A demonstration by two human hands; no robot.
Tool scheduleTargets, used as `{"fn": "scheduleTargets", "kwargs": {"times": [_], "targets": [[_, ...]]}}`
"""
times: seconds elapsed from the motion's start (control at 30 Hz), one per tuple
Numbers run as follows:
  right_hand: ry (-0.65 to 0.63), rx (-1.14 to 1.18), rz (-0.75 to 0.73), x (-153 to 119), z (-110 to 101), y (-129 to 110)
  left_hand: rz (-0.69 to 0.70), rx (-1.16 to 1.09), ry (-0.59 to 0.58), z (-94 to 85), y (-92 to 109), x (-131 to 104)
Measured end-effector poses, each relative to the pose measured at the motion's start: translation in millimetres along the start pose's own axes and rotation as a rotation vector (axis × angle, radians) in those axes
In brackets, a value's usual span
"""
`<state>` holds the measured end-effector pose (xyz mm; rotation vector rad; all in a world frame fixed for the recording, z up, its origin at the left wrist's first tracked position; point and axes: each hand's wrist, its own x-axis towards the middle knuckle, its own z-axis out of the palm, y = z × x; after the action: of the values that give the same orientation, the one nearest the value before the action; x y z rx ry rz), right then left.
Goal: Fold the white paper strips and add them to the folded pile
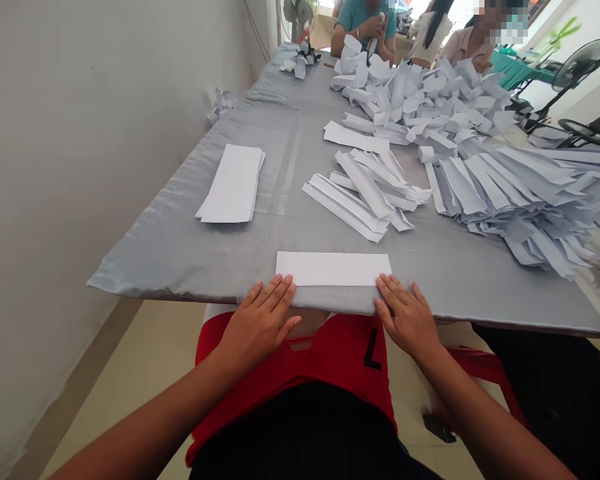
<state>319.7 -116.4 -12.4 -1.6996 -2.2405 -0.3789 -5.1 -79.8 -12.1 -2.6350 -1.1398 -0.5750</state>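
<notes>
The left grip point(263, 312) is spread flat, with the fingers straight and their tips upon the near left corner of a white paper strip point(333, 269); the thumb stands apart and pinches nothing. The right grip point(407, 312) rests in the same manner at the near right corner, so neither of them closes around anything. The strip lies flat along the near edge of the bench point(170, 247), between the two grips, and I see no crease on it, so I judge that its folding is not yet begun. Beyond it, a small group of folded strips point(365, 187) lies loosely crossed; these seem to have received at least the lengthwise fold. To the left there is a stack of flat strips point(233, 183), apparently unfolded, so several pieces are left; how many, I cannot tell. To the right spreads a large pile of long folded strips point(510, 183), and farther away a big heap of shorter folded papers point(415, 93), which look to be in a later state. At the far end, a person in a teal shirt point(354, 18) holds something too small to recognise
</notes>
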Motion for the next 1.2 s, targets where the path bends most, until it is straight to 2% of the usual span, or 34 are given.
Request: {"fn": "scheduleTargets", "kwargs": {"times": [0.27,0.57,0.77,0.9,1.0,1.1,1.2], "targets": [[-0.044,-0.059,0.011,-4.7,1.1,10.3,-0.023,-0.004,-0.061,-1.6,-0.2,-0.5],[0.004,-0.11,0.029,-2.0,-0.1,12.5,-0.046,0.012,0.007,-2.6,-1.9,6.5],[0.12,-0.072,0.107,-5.1,3.9,5.8,-0.062,-0.06,0.039,-3.8,-7.0,2.8],[0.196,0.007,0.148,16.5,1.1,-12.8,-0.11,-0.055,0.081,-13.5,-8.7,18.7],[0.071,0.113,0.116,42.8,6.0,-29.3,-0.12,-0.052,0.059,-13.7,-10.0,41.6],[-0.075,0.181,0.052,62.4,16.9,-38.9,-0.097,-0.095,-0.023,-2.8,-14.8,61.3],[-0.093,0.201,-0.007,69.5,25.5,-39.1,-0.054,-0.118,-0.105,11.6,-23.3,69.3]]}}
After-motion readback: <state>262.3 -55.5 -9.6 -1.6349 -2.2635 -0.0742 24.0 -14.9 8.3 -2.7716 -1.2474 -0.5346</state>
